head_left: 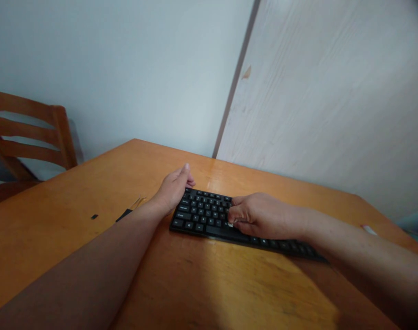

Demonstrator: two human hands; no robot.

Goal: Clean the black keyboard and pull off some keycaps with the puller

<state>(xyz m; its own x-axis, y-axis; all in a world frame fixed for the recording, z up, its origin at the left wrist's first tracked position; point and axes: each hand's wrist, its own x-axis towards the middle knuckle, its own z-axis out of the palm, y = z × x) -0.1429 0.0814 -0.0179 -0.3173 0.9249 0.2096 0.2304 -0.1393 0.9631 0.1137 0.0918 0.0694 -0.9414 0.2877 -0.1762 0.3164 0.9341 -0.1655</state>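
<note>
Logging one black keyboard (203,214): low-profile, matte, white key legends, Ctrl and Windows keys readable at the near-left corner. It lay flat on a wooden table (59,229), orange-toned, skewed to the table's far edge, with its long side running down toward the right. Its right end passed under the right hand (265,216) and stuck out beyond it.

Hands: two, both the person's own, bare. Left hand (172,190) sat at the keyboard's left end, narrow, fingers curled, touching the top-left corner; cannot tell if it gripped. Right hand sat over the keys mid-board, narrow, in a pinch, fingertips (231,216) down on the keys. A pale speck showed at the fingertips; too small to tell what it was, or whether the hand held a keycap.

Other counts: one small black chip (94,217) on the table, left of the left forearm; one black strip (124,214) just beside that forearm, with thin tan slivers (138,201) at its end. One wooden slat-back chair (30,133) stood past the table's left side. One pale wood-grain panel (315,105) stood at the far right.
</note>
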